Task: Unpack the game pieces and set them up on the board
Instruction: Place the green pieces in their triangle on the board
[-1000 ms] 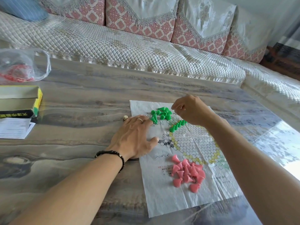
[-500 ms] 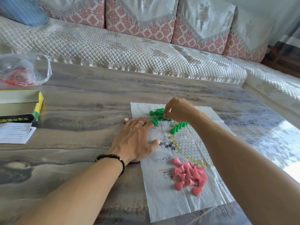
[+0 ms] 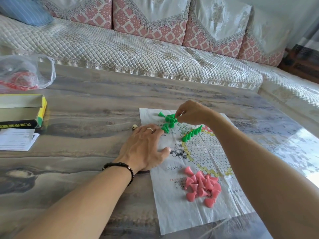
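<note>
Right hand (image 3: 191,112): fingers bunched at the edge of the loose green pieces (image 3: 170,120), pinching one of them at the fingertips. A second ago this hand was over the standing green row (image 3: 192,133); half a second ago it had reached the heap. So: one piece set down, back for the next.

Left hand (image 3: 146,147): spread flat, palm down, holding nothing, pressing the left margin of the paper board (image 3: 198,219). Fingertips touch the nearest green piece. It has not moved across the three frames; it looks to be acting as an anchor for the thin sheet.

Green row stands upright in a slanted line on the printed hexagon grid, just right of the heap. Same length as before, as far as I can tell. The heap sits at the board's far left corner, partly on the printed text.

Pink pieces (image 3: 202,186): tumbled pile on the board's near part, none standing, untouched.

Board lies on the bench (image 3: 86,118) toward its right side. A small die (image 3: 134,126) rests on the bench just off the board's left edge, near the left fingertips. Open game box (image 3: 22,111), a plastic bag (image 3: 25,73) and a leaflet (image 3: 17,139) sit by the bench's left edge.

Judgement: green set-up is part done, pink not yet begun.
</note>
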`<state>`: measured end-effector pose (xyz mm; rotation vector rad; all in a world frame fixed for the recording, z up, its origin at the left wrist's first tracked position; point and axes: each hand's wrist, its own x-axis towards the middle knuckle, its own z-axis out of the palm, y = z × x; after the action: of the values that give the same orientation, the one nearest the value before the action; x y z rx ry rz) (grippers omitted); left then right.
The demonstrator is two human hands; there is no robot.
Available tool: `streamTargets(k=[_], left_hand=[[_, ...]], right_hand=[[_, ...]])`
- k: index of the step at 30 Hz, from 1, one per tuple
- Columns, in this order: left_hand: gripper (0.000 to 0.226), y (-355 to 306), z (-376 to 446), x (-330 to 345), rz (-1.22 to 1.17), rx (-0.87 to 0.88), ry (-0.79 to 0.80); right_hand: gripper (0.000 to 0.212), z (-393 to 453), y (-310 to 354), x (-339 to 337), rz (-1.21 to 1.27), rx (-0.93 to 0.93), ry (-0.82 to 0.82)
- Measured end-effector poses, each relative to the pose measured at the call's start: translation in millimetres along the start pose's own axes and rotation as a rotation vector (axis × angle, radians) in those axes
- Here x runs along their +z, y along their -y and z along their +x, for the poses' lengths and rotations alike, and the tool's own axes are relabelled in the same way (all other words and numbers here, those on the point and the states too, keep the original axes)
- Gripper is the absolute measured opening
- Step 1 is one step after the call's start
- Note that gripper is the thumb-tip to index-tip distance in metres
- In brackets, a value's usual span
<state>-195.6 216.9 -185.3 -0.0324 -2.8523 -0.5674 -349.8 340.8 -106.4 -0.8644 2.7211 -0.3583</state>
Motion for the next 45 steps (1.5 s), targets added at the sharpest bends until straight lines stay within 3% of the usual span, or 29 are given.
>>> streamTargets(k=[4, 9, 24, 36, 45], left_hand=[[0.059, 0, 1, 0, -0.004, -0.005, 0.004], [0.061, 0, 1, 0, 0.007, -0.012, 0.021], [0.062, 1, 1, 2, -0.003, -0.036, 0.028], [0.064, 3, 3, 3, -0.004, -0.047, 0.046], [0.064, 4, 2, 4, 0.014, -0.029, 0.044]], right_hand=[[0.005, -7, -9, -16, 0.141, 0.015, -0.088], [0.004, -10, -26, -17, 0.155, 0.052, -0.225], [0.018, -4, -41, -6, -0.127, 0.085, -0.174], [0.017, -2, -43, -2, -0.193, 0.119, -0.129], [0.021, 7, -25, 1, -0.101, -0.113, -0.222]])
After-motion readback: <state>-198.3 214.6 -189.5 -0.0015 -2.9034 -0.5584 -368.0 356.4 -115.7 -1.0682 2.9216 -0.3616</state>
